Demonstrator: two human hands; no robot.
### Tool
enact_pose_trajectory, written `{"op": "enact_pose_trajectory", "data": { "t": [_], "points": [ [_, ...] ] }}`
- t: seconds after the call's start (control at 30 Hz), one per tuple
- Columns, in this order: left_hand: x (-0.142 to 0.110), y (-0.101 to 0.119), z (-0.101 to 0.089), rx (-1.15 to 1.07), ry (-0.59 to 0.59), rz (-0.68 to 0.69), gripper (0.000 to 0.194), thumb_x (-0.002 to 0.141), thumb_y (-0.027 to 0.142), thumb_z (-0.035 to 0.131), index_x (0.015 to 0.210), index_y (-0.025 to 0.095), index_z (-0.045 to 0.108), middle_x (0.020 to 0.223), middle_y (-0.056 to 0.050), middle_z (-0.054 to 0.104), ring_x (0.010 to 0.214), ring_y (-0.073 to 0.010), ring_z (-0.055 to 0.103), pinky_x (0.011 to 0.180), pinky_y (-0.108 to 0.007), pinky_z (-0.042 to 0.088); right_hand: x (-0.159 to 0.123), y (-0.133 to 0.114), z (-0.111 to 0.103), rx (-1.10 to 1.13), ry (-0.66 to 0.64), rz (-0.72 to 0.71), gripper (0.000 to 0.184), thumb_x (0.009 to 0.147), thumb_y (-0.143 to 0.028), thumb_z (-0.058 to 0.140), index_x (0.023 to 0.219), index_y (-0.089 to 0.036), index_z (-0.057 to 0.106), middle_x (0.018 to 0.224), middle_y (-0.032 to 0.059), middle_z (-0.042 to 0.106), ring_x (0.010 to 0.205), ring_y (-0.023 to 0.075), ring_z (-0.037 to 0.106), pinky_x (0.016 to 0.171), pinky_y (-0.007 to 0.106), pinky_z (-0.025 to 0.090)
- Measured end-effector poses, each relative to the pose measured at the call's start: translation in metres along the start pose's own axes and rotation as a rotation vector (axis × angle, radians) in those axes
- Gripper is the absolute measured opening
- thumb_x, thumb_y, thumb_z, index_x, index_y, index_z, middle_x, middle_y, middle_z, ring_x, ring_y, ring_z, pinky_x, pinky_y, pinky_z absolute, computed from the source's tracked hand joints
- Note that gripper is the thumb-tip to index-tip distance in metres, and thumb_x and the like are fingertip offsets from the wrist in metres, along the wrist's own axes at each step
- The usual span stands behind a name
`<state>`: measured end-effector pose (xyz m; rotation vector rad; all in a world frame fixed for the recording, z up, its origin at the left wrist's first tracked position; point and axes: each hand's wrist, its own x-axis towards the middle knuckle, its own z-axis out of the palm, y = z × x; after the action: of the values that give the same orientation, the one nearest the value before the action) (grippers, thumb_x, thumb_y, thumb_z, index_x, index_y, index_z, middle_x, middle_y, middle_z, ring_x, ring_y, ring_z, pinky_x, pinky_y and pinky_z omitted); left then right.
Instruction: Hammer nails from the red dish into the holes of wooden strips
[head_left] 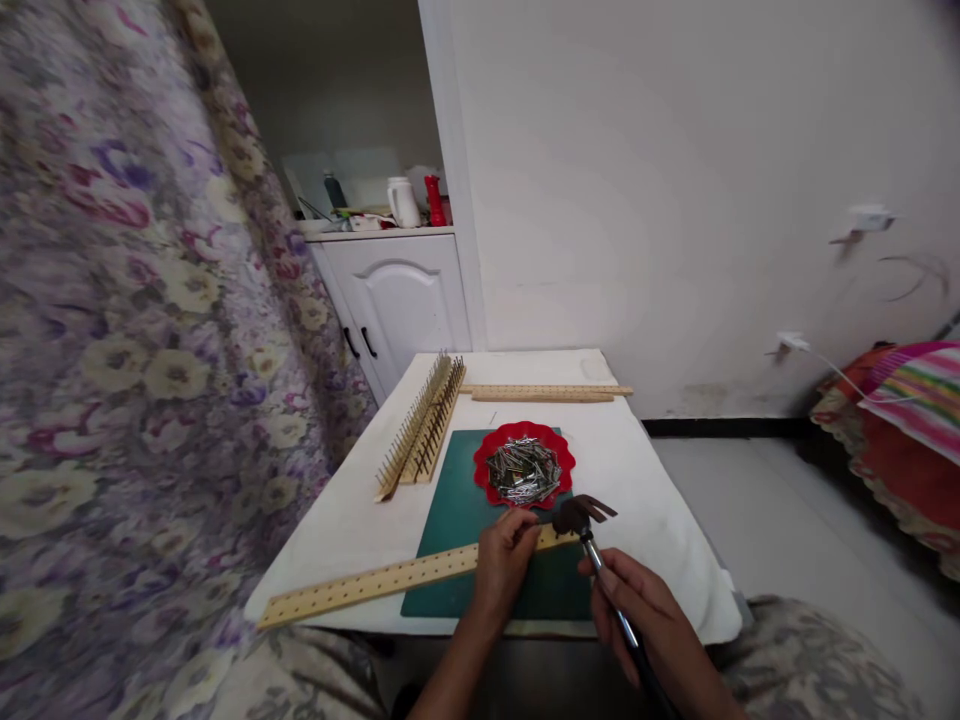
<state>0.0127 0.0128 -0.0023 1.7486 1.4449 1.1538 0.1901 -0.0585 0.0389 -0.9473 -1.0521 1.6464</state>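
A claw hammer [594,548] with a metal shaft and dark grip is in my right hand [641,605], its head over the right end of a wooden strip [375,580] with rows of holes. My left hand [506,560] rests on that strip just left of the hammer head, its thumb and fingertips pinched together; what they hold is too small to make out. The strip lies slanted across a green cutting mat [450,500]. Just beyond my hands, a red scalloped dish [484,468] holds many loose nails [525,468].
Two wooden strips studded with upright nails [424,430] stand on the table's left side. More strips [547,392] lie across the far end of the white-covered table [660,540]. A floral curtain [172,350] hangs left, and a wall [637,200] rises behind.
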Motion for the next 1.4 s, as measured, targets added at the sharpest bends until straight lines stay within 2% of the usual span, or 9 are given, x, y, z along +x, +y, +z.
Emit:
{"op": "enact_pose_trajectory", "data": {
  "t": [0.13,0.23,0.6,0.77,0.97,1.4],
  "points": [
    [0.003,-0.003,0.002,0.019,0.010,0.001,0.014,0.082,0.026,0.051,0.078,0.019,0.063,0.072,0.000,0.061,0.068,-0.0145,0.056,0.062,-0.022,0.040,-0.007,0.007,0.008,0.045,0.104,-0.015,0.032,0.085,-0.051,0.054,0.089,-0.019,0.050,0.048,-0.0074,0.058,0.023,0.0028,0.038,0.027,0.014,0.018],
    [0.005,-0.004,0.002,0.029,-0.010,-0.001,0.015,0.082,0.026,0.051,0.077,0.019,0.063,0.069,0.001,0.061,0.064,-0.0141,0.055,0.061,-0.022,0.040,-0.009,0.012,0.010,0.034,0.130,-0.003,0.034,0.084,-0.052,0.055,0.086,-0.019,0.050,0.048,-0.0069,0.059,0.024,0.0025,0.038,0.027,0.013,0.019],
    [0.008,0.004,-0.001,0.089,-0.057,0.031,0.014,0.079,0.021,0.052,0.077,0.020,0.065,0.076,-0.001,0.066,0.073,-0.0164,0.060,0.067,-0.024,0.043,0.006,0.013,0.012,-0.049,0.110,-0.001,0.029,0.088,-0.048,0.050,0.089,-0.019,0.052,0.049,-0.0067,0.060,0.024,0.0039,0.037,0.028,0.015,0.017],
    [0.008,0.003,0.000,0.064,-0.053,0.004,0.015,0.079,0.019,0.052,0.078,0.020,0.067,0.077,-0.001,0.068,0.072,-0.0158,0.061,0.066,-0.024,0.043,0.015,0.008,0.020,-0.095,0.069,-0.003,0.027,0.090,-0.045,0.049,0.092,-0.019,0.052,0.049,-0.0072,0.058,0.025,0.0043,0.036,0.029,0.015,0.018],
    [0.008,0.000,0.002,0.042,-0.053,-0.026,0.016,0.079,0.019,0.052,0.077,0.019,0.068,0.073,0.000,0.066,0.067,-0.0145,0.059,0.062,-0.023,0.041,0.023,0.013,0.024,-0.142,0.059,0.000,0.026,0.090,-0.045,0.048,0.091,-0.019,0.052,0.049,-0.0080,0.056,0.026,0.0044,0.036,0.029,0.016,0.018],
    [0.007,0.005,0.000,0.045,-0.055,-0.028,0.018,0.078,0.016,0.051,0.078,0.019,0.069,0.076,-0.001,0.068,0.068,-0.0145,0.060,0.063,-0.022,0.041,0.019,0.011,0.022,-0.189,0.049,-0.002,0.023,0.092,-0.043,0.046,0.093,-0.020,0.051,0.051,-0.0082,0.055,0.028,0.0037,0.036,0.030,0.016,0.018]
  ]
}}
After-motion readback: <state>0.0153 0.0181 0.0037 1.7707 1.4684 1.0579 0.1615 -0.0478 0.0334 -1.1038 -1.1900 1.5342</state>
